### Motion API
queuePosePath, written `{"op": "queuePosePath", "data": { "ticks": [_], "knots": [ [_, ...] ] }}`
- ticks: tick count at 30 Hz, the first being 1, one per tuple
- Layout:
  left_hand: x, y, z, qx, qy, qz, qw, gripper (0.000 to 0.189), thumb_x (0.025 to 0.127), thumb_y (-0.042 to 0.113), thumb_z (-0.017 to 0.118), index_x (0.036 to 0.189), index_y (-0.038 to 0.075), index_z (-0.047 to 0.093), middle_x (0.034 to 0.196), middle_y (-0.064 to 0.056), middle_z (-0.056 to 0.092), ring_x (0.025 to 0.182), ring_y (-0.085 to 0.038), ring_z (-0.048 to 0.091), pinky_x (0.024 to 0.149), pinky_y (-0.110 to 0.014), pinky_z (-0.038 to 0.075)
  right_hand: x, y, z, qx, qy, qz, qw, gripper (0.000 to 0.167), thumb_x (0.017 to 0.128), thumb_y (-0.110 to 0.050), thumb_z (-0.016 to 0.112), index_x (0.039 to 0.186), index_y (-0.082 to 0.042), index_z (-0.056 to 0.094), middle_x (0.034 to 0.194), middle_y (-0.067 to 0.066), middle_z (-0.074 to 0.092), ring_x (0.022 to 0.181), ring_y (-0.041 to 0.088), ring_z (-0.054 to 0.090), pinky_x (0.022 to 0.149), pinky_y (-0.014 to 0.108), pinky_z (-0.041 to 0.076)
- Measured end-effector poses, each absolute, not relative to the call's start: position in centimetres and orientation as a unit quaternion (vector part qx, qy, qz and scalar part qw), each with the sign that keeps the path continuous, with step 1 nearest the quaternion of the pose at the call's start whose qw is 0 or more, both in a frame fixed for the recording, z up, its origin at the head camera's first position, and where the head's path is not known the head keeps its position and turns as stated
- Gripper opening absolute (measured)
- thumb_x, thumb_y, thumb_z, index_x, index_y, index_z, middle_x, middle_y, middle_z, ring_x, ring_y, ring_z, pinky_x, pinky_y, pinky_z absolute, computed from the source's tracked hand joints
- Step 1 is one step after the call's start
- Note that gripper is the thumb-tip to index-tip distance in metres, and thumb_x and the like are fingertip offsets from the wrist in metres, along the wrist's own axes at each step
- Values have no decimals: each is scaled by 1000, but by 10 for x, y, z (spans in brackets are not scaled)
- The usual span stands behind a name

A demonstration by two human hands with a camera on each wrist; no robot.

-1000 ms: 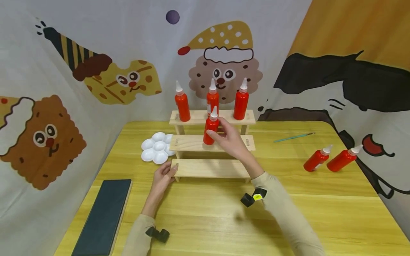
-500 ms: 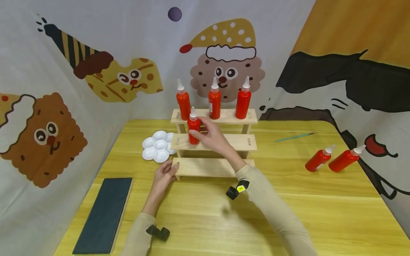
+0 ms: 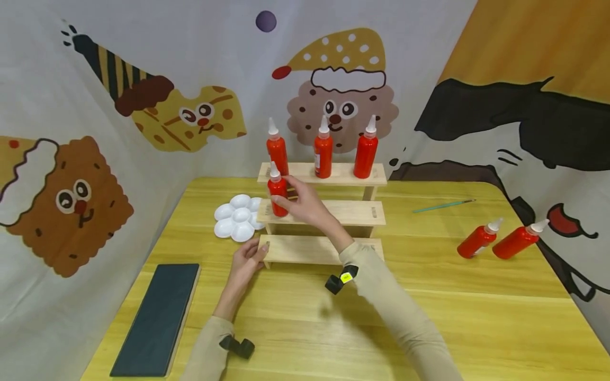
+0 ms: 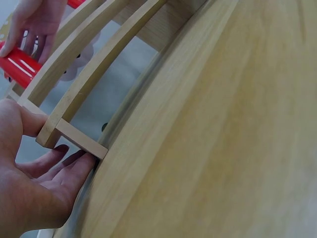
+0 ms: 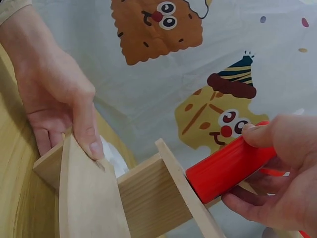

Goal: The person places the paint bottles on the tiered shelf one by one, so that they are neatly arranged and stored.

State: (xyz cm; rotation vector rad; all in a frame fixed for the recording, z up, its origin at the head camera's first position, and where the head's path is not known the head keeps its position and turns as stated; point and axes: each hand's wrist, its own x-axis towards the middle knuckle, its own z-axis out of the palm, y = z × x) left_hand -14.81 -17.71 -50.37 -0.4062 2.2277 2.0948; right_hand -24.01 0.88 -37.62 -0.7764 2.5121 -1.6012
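My right hand point(image 3: 305, 203) holds a red squeeze bottle point(image 3: 277, 197) with a white pointed cap, thumb on one side and fingers on the other. The bottle stands upright at the left end of the middle step of a three-step wooden rack point(image 3: 314, 250); in the right wrist view the base of the red bottle point(image 5: 225, 166) meets the step. My left hand point(image 3: 246, 262) grips the left end of the lowest step, its thumb point(image 5: 91, 144) on top and its fingers below, by the leg. Along the top step stand three similar bottles point(image 3: 323, 154), the left one partly hidden.
Two more red bottles point(image 3: 477, 241) lean at the table's right side. Behind them lies a thin teal paintbrush point(image 3: 443, 206). A white flower-shaped palette point(image 3: 233, 219) sits left of the rack, and a dark flat board point(image 3: 157, 317) lies at front left. A printed cloth hangs behind.
My right hand has carried the bottle leftward along the middle step, from near its centre to its left end. The left hand stays on the rack. The head view has shifted slightly.
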Motion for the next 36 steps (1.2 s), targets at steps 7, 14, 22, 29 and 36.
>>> {"op": "queuePosePath", "data": {
  "ticks": [7,14,22,29,36],
  "knots": [
    [-150,-178,-504,-136,721,679,29,44,100,19,65,140,3,56,137,-25,61,102,-14,65,81,-25,56,-239,9,-378,-259,808,-529,29,46,97,-17,70,138,-4,55,133,15,64,117,32,65,100,40,55],
    [-149,-177,-505,-137,721,679,32,43,100,19,65,139,2,56,137,-25,61,102,-15,65,80,-26,57,-235,17,-379,-244,799,-549,36,47,95,-16,72,137,-3,53,135,15,62,121,32,63,104,44,53],
    [-150,-178,-505,-132,721,679,29,47,100,19,65,140,0,53,139,-28,58,107,-18,64,82,-25,56,-228,41,-369,-250,793,-554,25,47,96,-15,70,138,-3,53,135,18,62,125,36,59,109,53,47],
    [-148,-177,-501,-134,719,682,27,48,100,19,65,141,-2,53,140,-28,58,105,-16,64,82,-24,57,-216,61,-352,-243,813,-530,10,49,97,-18,70,139,-3,51,137,18,61,128,35,58,111,49,46],
    [-146,-176,-502,-134,718,682,33,48,101,20,64,143,-1,51,142,-28,57,105,-15,64,83,-25,55,-208,80,-345,-249,811,-530,-11,49,98,-16,69,141,-4,50,139,18,60,129,35,56,111,49,45]
  ]
}}
